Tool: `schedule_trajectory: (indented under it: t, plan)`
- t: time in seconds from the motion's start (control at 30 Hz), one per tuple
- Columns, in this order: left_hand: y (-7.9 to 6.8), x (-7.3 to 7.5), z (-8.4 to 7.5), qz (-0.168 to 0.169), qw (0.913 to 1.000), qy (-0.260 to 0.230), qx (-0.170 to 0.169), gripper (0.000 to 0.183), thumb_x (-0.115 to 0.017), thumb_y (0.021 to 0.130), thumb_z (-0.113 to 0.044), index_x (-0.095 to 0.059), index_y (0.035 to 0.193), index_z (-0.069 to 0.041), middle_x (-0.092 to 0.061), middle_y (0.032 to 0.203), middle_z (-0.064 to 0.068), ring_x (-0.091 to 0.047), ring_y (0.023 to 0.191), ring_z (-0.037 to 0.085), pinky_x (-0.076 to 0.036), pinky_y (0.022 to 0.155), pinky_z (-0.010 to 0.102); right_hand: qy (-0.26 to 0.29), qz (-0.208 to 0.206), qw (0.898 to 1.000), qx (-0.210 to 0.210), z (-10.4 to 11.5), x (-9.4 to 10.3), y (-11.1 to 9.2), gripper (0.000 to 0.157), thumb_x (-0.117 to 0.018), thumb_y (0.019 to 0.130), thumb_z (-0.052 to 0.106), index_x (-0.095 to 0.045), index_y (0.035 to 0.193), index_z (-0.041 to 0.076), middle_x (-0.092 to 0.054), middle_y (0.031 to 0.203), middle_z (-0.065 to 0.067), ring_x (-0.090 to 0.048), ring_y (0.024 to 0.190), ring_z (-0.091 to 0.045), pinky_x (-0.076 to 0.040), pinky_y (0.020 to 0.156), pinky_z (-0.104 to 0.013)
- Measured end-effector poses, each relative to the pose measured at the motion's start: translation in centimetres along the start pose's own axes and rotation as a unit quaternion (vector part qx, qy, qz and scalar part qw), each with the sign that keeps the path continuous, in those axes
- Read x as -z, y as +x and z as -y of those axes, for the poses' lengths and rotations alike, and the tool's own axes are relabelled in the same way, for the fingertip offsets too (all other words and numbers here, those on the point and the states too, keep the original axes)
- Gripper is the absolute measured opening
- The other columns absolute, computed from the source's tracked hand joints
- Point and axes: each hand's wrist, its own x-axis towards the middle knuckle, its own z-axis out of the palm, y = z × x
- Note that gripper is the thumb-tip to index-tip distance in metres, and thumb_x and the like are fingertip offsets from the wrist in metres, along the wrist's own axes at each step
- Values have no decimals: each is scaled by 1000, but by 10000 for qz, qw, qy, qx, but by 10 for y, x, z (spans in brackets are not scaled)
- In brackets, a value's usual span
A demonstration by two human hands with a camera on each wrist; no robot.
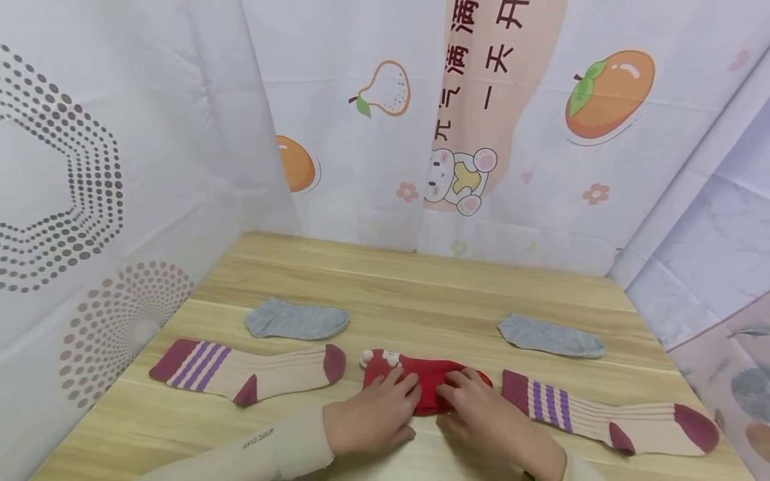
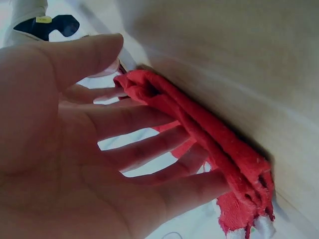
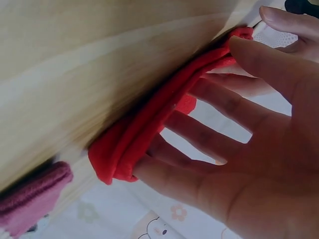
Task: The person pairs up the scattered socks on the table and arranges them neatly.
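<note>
A red sock (image 1: 428, 382) with white trim at its cuff end lies flat at the near middle of the table, and the wrist views show several layers of red fabric. My left hand (image 1: 374, 415) rests its fingertips on its left half, near the cuff. On the right half lie the fingers of my right hand (image 1: 488, 419). In the left wrist view, loosely straight fingers touch the red sock (image 2: 214, 137), thumb apart. The right wrist view has spread fingers against the red sock (image 3: 149, 127), also without curling round it.
Cream socks with purple stripes and maroon toes lie left (image 1: 283, 372) and right (image 1: 644, 421). Behind them are two grey ankle socks, one left (image 1: 297, 321) and one right (image 1: 550, 335). Printed white curtains (image 1: 361, 167) hang along the table's back and left edges.
</note>
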Motion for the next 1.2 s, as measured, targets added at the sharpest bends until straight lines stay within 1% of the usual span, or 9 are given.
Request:
schedule_trajectory:
  t: [0.17, 0.3, 0.43, 0.5, 0.77, 0.83, 1.0, 1.1, 1.2]
  plan:
    - [11, 3, 7, -32, 9996, -264, -18, 62, -67, 92, -44, -55, 139, -7, -48, 148, 11, -43, 136, 39, -49, 100, 46, 11, -68, 9999, 109, -7, 2, 6, 29, -74, 89, 26, -70, 111, 8, -64, 112, -8, -55, 107, -29, -52, 90, -49]
    - [19, 3, 18, -28, 9989, -452, 86, 61, -67, 92, -43, -55, 139, -7, -47, 149, 12, -41, 138, 38, -44, 106, 46, 17, -51, 10000, 77, -15, 4, 16, 29, -73, 91, 29, -70, 112, 9, -64, 111, -7, -54, 106, -27, -51, 91, -48]
    - [31, 4, 31, 67, 9970, -738, 212, 65, -68, 90, -46, -53, 142, -9, -44, 152, 9, -38, 141, 34, -40, 110, 44, -9, -201, 9997, 165, -24, 4, 25, 27, -72, 92, 27, -69, 110, 7, -64, 109, -8, -54, 104, -27, -50, 91, -48]
    - [38, 6, 36, 74, 9962, -826, 254, 67, -68, 89, -48, -52, 142, -10, -42, 153, 9, -37, 141, 33, -41, 109, 43, -53, -315, 9993, 217, -30, 4, 30, 27, -72, 92, 26, -69, 110, 6, -64, 108, -9, -54, 104, -29, -50, 90, -49]
    - [67, 14, 57, -64, 9973, -646, 344, 69, -70, 88, -49, -50, 142, -11, -47, 148, 5, -43, 133, 25, -43, 107, 39, 19, -548, 9981, 291, -53, 5, 54, 25, -73, 91, 25, -68, 107, 6, -63, 107, -8, -55, 107, -29, -48, 92, -49]
    - [75, 15, 63, -132, 9969, -637, 452, 68, -70, 88, -46, -50, 143, -10, -47, 149, 6, -43, 133, 26, -41, 108, 40, 57, -524, 9985, 160, -58, 5, 63, 27, -72, 92, 28, -67, 109, 7, -63, 110, -8, -54, 110, -29, -48, 93, -48]
    - [95, 15, 78, -148, 9924, -868, 863, 72, -68, 90, -44, -43, 149, -11, -40, 155, 7, -35, 142, 32, -35, 113, 45, 66, -336, 9988, -353, -74, 12, 87, 41, -68, 94, 37, -64, 125, 9, -59, 127, -10, -52, 120, -31, -46, 99, -52]
    - [109, 16, 84, -188, 9920, -787, 968, 72, -65, 92, -46, -42, 150, -10, -40, 155, 7, -34, 143, 34, -35, 113, 46, 81, -354, 9992, -166, -87, 17, 101, 33, -67, 95, 31, -66, 116, 5, -63, 113, -11, -57, 106, -30, -50, 90, -50]
    - [122, 17, 87, -161, 9925, -556, 1075, 71, -61, 94, -49, -41, 149, -9, -42, 152, 8, -36, 141, 34, -37, 111, 49, 63, -391, 9991, 118, -100, 20, 115, 18, -68, 95, 23, -66, 100, 7, -61, 92, -5, -56, 87, -23, -49, 79, -43]
